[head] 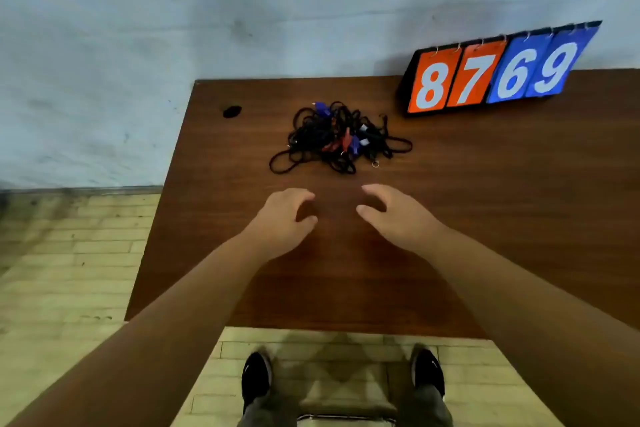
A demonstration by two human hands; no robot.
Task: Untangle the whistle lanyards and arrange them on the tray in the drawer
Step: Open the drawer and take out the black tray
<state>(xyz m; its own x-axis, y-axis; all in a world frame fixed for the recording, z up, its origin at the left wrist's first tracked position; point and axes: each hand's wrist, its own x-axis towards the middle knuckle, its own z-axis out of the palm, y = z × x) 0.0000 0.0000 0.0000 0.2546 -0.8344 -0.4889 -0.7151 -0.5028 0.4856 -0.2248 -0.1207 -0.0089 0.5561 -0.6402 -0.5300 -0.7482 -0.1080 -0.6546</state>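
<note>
A tangled heap of black whistle lanyards [337,137] with red, blue and white whistles lies on the brown wooden table [485,201], toward its far side. A small metal ring sticks out at the heap's near right. My left hand [284,218] hovers over the table just short of the heap, fingers loosely curled, holding nothing. My right hand [391,215] hovers beside it in the same loose pose, also holding nothing. Neither hand touches the lanyards. No tray or drawer shows in this view.
A flip scoreboard [498,71] reading 8 7 6 9 stands at the table's far right against the grey wall. A dark round hole [232,111] marks the far left of the tabletop. My shoes [256,378] stand on the tiled floor below the near edge.
</note>
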